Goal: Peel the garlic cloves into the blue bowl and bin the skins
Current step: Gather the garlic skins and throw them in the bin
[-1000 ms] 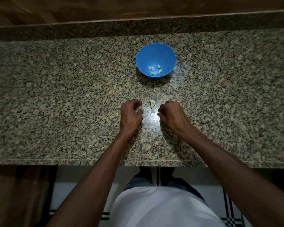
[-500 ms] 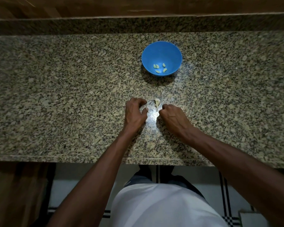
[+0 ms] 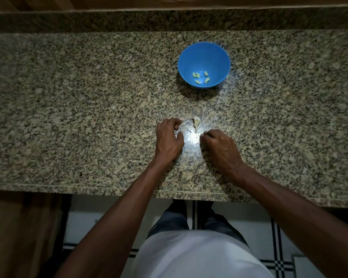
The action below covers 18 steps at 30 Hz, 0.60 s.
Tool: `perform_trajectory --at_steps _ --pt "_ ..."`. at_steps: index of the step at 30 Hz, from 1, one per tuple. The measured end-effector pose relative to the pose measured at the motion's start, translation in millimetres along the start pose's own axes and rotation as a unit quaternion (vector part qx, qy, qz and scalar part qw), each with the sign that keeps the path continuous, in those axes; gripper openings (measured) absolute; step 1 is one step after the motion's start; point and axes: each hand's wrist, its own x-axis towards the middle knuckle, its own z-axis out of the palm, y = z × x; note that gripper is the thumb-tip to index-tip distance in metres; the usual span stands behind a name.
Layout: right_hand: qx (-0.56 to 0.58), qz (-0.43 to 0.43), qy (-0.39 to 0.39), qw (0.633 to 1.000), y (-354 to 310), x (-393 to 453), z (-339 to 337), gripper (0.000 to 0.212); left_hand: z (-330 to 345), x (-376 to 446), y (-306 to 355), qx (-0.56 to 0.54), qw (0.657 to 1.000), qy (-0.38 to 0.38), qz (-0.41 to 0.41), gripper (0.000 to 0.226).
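Your left hand (image 3: pixel 169 137) pinches papery garlic skin (image 3: pixel 184 124) in its fingers near the speckled granite table's (image 3: pixel 68 117) front edge. Your right hand (image 3: pixel 219 145) is curled; whether it grips anything, I cannot tell. Peeled pale cloves (image 3: pixel 201 77) lie in the round blue plastic bowl (image 3: pixel 204 55) toward the back edge.

A dim, wide-angle view from above, lit mainly from overhead near the viewer. A bright white patch of glare sits on the polished granite countertop (image 3: pixel 68 109), between the two hands. Brightness falls off toward all four corners, which are nearly black. The blue bowl (image 3: pixel 203 55) casts a soft dark shadow toward the viewer. The counter's straight edges bow slightly from lens distortion. The center is fairly sharp; the floor below and the far wall look murky and soft.
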Motion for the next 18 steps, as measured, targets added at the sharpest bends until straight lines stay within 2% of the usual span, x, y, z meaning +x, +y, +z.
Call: perform_trajectory --at_steps 6,10,12,15,18 --pt "0.010 0.021 0.010 1.000 -3 1 -8 0.015 -2 0 6 0.001 1.000 -0.007 -0.011 0.029" --pt "0.031 0.024 -0.019 0.999 -3 7 -21 0.016 -5 -1 7 -0.002 1.000 -0.008 -0.015 0.029" --pt "0.084 0.056 -0.011 0.995 -2 12 -23 0.019 -6 -2 7 -0.002 1.000 -0.009 -0.009 0.029" --pt "0.186 0.122 0.044 0.974 1 20 -22 0.016 -6 -1 7 -0.002 1.000 -0.017 -0.012 0.030" --pt "0.230 0.160 0.077 0.957 1 27 -23 0.018 -4 3 4 -0.003 1.000 -0.013 -0.018 0.031"
